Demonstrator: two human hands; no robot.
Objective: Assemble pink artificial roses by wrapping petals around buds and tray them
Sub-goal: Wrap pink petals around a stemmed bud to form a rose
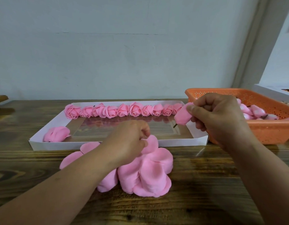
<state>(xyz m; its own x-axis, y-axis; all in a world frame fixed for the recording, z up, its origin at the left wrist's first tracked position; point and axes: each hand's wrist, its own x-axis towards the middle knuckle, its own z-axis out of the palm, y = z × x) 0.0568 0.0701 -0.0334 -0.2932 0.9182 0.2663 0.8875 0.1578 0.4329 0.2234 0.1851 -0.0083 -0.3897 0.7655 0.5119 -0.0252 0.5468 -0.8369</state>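
Two hands (petal, bud)

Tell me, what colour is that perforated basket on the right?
Orange. The basket shows best in the head view, beside the white tray.

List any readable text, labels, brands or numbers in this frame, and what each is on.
None readable.
White cardboard tray: plain walls, no print visible.
Orange perforated plastic basket: no label or marking visible.
Pink fabric roses, loose pink petals, brown wooden table and pale wall: no writing.
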